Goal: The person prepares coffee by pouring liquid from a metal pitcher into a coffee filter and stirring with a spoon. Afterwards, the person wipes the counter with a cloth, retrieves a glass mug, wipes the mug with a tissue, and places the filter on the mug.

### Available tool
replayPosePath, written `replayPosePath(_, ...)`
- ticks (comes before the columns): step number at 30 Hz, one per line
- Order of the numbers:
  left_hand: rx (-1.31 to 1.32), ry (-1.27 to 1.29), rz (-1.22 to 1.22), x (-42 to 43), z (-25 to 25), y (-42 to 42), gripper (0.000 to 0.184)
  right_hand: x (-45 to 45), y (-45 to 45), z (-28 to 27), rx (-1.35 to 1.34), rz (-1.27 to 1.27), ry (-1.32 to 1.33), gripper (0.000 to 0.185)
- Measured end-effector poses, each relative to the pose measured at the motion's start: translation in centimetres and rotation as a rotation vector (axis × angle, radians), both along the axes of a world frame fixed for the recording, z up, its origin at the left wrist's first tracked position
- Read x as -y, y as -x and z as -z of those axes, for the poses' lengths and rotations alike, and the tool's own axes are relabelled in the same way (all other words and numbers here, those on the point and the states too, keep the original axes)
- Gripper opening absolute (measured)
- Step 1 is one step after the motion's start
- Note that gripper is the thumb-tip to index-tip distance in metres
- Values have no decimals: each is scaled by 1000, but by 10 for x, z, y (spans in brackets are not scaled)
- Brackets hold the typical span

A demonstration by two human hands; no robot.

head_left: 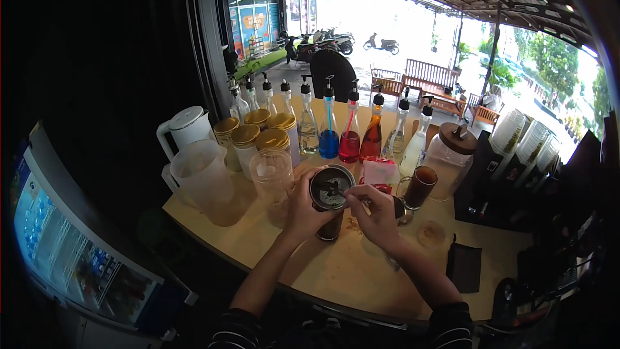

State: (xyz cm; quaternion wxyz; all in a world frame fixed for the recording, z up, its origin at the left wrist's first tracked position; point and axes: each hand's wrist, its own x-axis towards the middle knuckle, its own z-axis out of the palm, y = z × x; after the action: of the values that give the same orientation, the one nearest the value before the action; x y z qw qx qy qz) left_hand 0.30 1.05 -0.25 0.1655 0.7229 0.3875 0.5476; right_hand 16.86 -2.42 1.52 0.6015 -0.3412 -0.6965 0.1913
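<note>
My left hand (pixel 305 210) is wrapped round a round metal-rimmed cup (pixel 328 201) and tilts its mouth toward me; dark stuff lies inside. The fingers of my right hand (pixel 376 214) pinch a thin dark utensil, probably a spoon (pixel 340 192), whose end dips into the cup; its tip is hidden. Directly below the cup shows a glass (pixel 329 229) with something dark in it, largely covered by the cup and my left hand. Right of my right hand stands a glass mug of brown drink (pixel 421 187). A clear jar (pixel 271 178) is just left of my left hand.
Pump bottles of coloured syrup (pixel 329 139) line the counter's (pixel 310 271) back edge. Gold-lidded jars (pixel 245 136) and plastic pitchers (pixel 203 178) stand left. A wooden-lidded jar (pixel 452 161), stacked cups (pixel 516 132) and a black cloth (pixel 464 265) are right. A lit fridge (pixel 71 245) stands lower left.
</note>
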Motion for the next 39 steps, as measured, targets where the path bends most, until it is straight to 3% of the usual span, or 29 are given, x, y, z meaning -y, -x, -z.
replayPosePath(4, 2, -38, 41, -6, 7, 3, 83, -4, 1, 0, -168, -58, 81, 10)
replayPosePath(7, -55, -58, 88, -8, 2, 5, 83, 1, 3, -6, -136, -148, 109, 11)
replayPosePath(11, -156, -152, 73, -9, -8, 18, 81, 4, -5, -14, 145, -240, 133, 13)
replayPosePath(15, -336, -165, 132, -10, -14, 25, 80, -11, -15, -30, 184, -270, 152, 17)
replayPosePath(17, -378, -175, 142, -13, -17, 28, 80, -16, -19, -41, 404, -314, 118, 20)
replayPosePath(18, -401, -181, 154, -14, -19, 31, 80, -13, -22, -52, 392, -304, 263, 20)
replayPosePath(21, -445, -190, 157, -16, -25, 34, 80, -28, -31, -63, 425, -279, 110, 19)
replayPosePath(27, -414, -129, 161, -10, -33, 31, 80, -17, -16, -60, 459, -342, 226, 16)
replayPosePath(34, -250, -27, 105, -11, -42, 28, 78, -7, -43, -47, -267, -342, 116, 16)
replayPosePath(39, -164, 167, 167, -14, -49, 28, 79, 11, -73, -33, -492, -269, 135, 18)
